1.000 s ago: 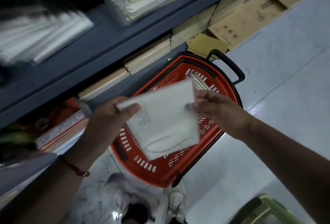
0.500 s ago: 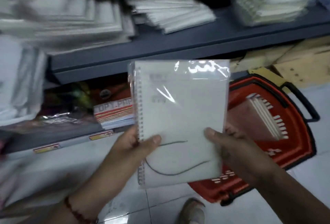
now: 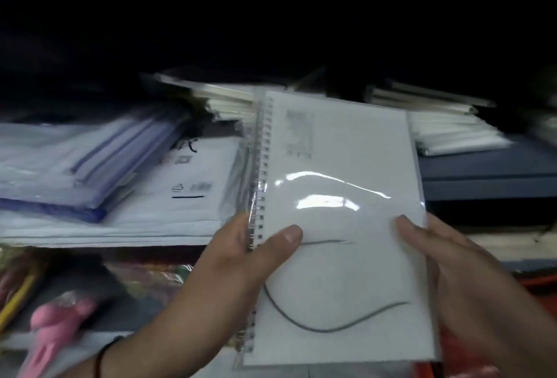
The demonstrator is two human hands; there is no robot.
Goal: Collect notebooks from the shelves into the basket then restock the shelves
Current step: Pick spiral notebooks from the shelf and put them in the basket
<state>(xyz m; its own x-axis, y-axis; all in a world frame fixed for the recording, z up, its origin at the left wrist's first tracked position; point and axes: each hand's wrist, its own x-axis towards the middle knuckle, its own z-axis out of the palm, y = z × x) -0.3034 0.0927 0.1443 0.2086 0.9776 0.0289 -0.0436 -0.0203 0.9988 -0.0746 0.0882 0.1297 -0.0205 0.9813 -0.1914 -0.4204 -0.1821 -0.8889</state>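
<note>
A person holds a white notebook (image 3: 337, 227) with both hands. It has a wire spiral down its left side and a shiny clear wrap over it. A thin dark curvy line runs across the cover. The left hand (image 3: 241, 260) grips the spiral edge, with the thumb lying on the cover. The right hand (image 3: 452, 269) grips the other edge, thumb on top too. Behind the notebook is a dark blue shelf (image 3: 488, 176). White notebook piles (image 3: 452, 130) sit on it at the right. On the left lie blue folders (image 3: 90, 172) on big white sheets. Something pink (image 3: 57, 326) shows blurry at the bottom left.
</note>
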